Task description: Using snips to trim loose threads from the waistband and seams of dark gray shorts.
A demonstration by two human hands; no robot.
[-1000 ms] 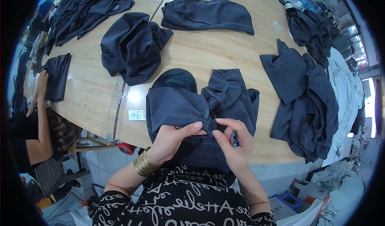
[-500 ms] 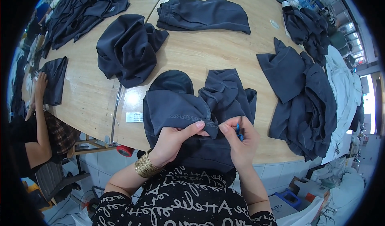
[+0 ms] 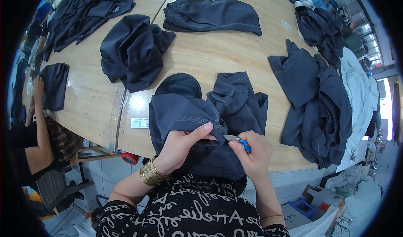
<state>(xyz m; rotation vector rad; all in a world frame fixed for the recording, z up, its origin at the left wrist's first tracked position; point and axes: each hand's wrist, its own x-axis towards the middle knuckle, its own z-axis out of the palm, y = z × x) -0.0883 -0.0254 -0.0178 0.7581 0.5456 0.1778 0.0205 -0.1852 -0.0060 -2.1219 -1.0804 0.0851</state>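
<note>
A dark grey garment [image 3: 180, 106] with pale overlock stitching lies on the near edge of the table and drapes down over it. My left hand [image 3: 182, 146] pinches a seamed edge of the cloth, thumb on top and fingers beneath. In my right hand [image 3: 254, 153] is a pair of blue-handled thread snips [image 3: 238, 140]. Their metal tips point left and meet the garment's edge by the seam, close to my left fingers. Whether a thread lies between the blades is too small to tell. A white printed label [image 3: 140, 123] sticks out at the garment's left side.
Around the wooden table [image 3: 201, 54] lie a crumpled dark garment [image 3: 132, 54], a folded one with a gathered waistband [image 3: 214, 15], and dark heaps [image 3: 317, 106] at the right, beside white cloth [image 3: 359, 94]. A co-worker's hand [image 3: 38, 90] touches a folded dark garment [image 3: 54, 85] at the far left.
The snips have swung out from inside my right hand, and their blades now reach the seam edge. That hand's fingertips have drawn back from the cloth. My left hand stays put.
</note>
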